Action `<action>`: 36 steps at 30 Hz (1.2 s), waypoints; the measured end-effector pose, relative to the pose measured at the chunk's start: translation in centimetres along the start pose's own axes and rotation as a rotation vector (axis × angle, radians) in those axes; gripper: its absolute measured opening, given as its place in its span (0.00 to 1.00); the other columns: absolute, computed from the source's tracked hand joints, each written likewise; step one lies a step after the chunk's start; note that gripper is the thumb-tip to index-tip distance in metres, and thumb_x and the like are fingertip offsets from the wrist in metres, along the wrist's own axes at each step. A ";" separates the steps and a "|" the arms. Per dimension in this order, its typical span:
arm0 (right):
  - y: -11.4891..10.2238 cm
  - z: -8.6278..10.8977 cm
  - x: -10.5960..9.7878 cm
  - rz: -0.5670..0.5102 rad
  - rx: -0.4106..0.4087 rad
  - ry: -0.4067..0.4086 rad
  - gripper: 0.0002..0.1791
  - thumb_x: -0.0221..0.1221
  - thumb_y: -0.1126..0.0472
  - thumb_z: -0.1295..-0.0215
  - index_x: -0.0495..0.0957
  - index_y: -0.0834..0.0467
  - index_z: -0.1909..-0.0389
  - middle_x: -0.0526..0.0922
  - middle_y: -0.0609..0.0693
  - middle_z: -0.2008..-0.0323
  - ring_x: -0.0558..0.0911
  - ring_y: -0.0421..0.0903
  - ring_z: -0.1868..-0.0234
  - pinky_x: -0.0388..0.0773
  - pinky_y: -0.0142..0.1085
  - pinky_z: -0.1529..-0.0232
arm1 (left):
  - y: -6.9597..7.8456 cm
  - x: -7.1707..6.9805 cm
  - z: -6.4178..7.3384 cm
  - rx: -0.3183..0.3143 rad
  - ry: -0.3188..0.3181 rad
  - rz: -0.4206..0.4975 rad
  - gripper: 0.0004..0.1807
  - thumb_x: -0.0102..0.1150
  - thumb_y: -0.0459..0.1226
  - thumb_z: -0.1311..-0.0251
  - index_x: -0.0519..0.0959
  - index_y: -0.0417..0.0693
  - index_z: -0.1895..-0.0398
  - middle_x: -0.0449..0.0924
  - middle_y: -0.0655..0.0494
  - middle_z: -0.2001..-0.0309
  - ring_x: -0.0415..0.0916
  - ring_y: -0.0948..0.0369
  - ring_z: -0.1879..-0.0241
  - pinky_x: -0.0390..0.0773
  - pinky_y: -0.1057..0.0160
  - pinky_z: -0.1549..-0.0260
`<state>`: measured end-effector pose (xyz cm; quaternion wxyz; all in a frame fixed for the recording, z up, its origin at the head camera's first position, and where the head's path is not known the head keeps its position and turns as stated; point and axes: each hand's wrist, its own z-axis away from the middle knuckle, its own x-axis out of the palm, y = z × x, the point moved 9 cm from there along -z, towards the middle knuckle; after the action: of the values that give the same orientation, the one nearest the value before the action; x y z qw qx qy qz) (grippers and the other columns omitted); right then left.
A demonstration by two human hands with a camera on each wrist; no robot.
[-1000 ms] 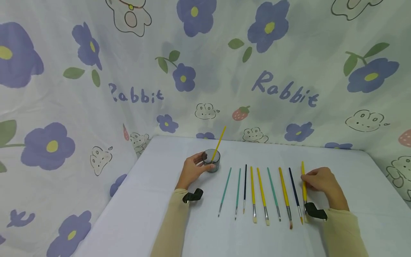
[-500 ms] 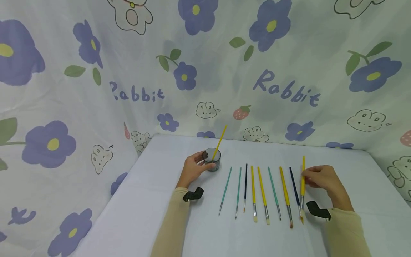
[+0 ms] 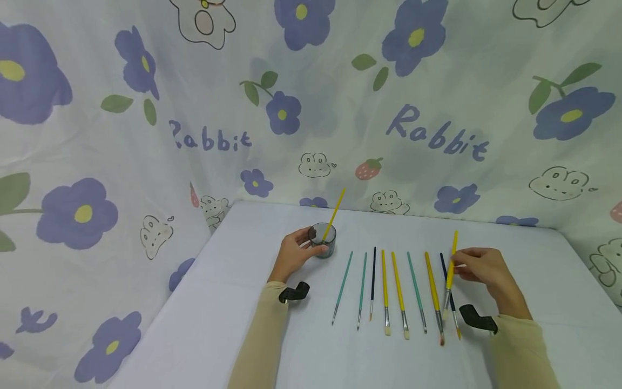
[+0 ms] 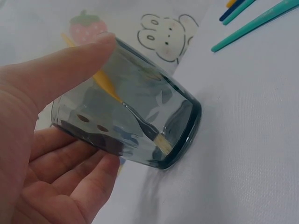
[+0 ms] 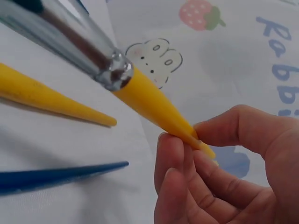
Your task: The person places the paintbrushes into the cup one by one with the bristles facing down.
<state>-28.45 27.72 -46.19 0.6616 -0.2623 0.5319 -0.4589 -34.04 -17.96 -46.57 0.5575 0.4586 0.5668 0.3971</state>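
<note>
Eight loose brushes [image 3: 398, 281] were lined up on the white table [image 3: 189, 329], with the dark blue brush [image 3: 454, 314] at the right end kinda crossing under the held yellow brush [image 3: 449, 280]. Right hand [image 3: 487, 267] had that one pinched, silver collar [image 5: 70, 49] angled toward the near edge. Left hand [image 3: 291, 256] was wrapped round a smoky glass [image 3: 328, 250] closer to the far edge, another yellow brush [image 3: 335, 216] leaning inside.

perhaps this is a corner of a home, but the view is closed: a flowery cloth [image 3: 330, 108], printed with rabbits, hangs behind and to the left of a white-covered table [image 3: 389, 364], on which several paintbrushes [image 3: 385, 286] are lying.
</note>
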 end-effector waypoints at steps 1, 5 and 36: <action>-0.1 0.0 0.1 -0.010 -0.007 0.002 0.34 0.60 0.53 0.28 0.68 0.75 0.33 0.87 0.45 0.66 0.87 0.35 0.69 0.90 0.29 0.64 | 0.0 0.0 0.0 -0.001 -0.001 0.000 0.47 0.83 0.44 0.52 0.73 0.39 0.29 0.79 0.44 0.34 0.74 0.48 0.30 0.79 0.55 0.32; -0.4 0.0 0.3 -0.026 -0.018 0.018 0.33 0.59 0.53 0.27 0.69 0.74 0.33 0.87 0.44 0.64 0.87 0.33 0.69 0.89 0.28 0.64 | 0.2 0.2 0.1 0.000 -0.005 -0.005 0.47 0.83 0.44 0.51 0.72 0.38 0.28 0.79 0.44 0.34 0.74 0.47 0.30 0.79 0.56 0.32; -9.2 -0.3 3.0 -0.389 -0.204 0.050 0.23 0.61 0.58 0.26 0.73 0.70 0.40 0.85 0.32 0.71 0.89 0.32 0.69 0.89 0.27 0.62 | 0.3 0.1 0.3 0.021 0.006 0.001 0.46 0.83 0.44 0.50 0.73 0.40 0.28 0.79 0.44 0.34 0.75 0.48 0.30 0.79 0.55 0.32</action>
<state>-31.77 21.00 -39.98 0.5172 -0.4143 0.5312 -0.5279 -33.67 -17.76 -46.29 0.5505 0.4637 0.5725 0.3927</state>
